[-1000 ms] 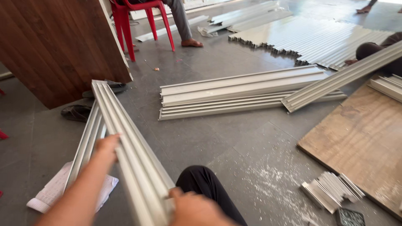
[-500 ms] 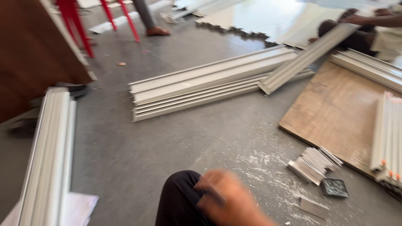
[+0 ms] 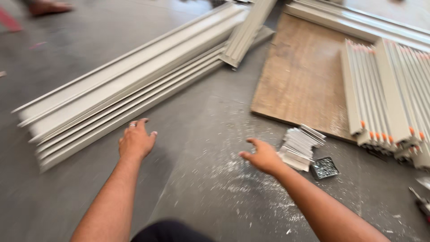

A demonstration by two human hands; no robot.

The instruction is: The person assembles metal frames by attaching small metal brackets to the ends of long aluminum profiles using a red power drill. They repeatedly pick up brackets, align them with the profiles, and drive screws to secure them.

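**Two empty hands over a floor full of grey profiles**

Both hands are stretched forward above the grey floor (image 3: 89, 197), and neither one holds anything. The left hand (image 3: 135, 142) is flat, palm down, with its fingers loosely spread and a ring on one finger. It is just beside the near edge of the long stack of profiles (image 3: 125, 85), but I cannot tell if the fingertips touch it. This stack lies diagonally on the floor, and about five or six long grey pieces can be counted in it; the picture is blurred, so the count is not sure.

The right hand (image 3: 264, 157) is open too, fingers half curled and apart, thumb pointing left. It is just beside one small bundle of short pieces (image 3: 300, 144), which lies on the floor at the near edge of the one wooden board (image 3: 304, 76). Next to the bundle stands one small dark tray of screws (image 3: 324, 167).

On the right part of the board lie two groups of shorter profiles with orange end caps (image 3: 385, 94). Metal dust (image 3: 233, 179) is scattered on the floor between the hands.
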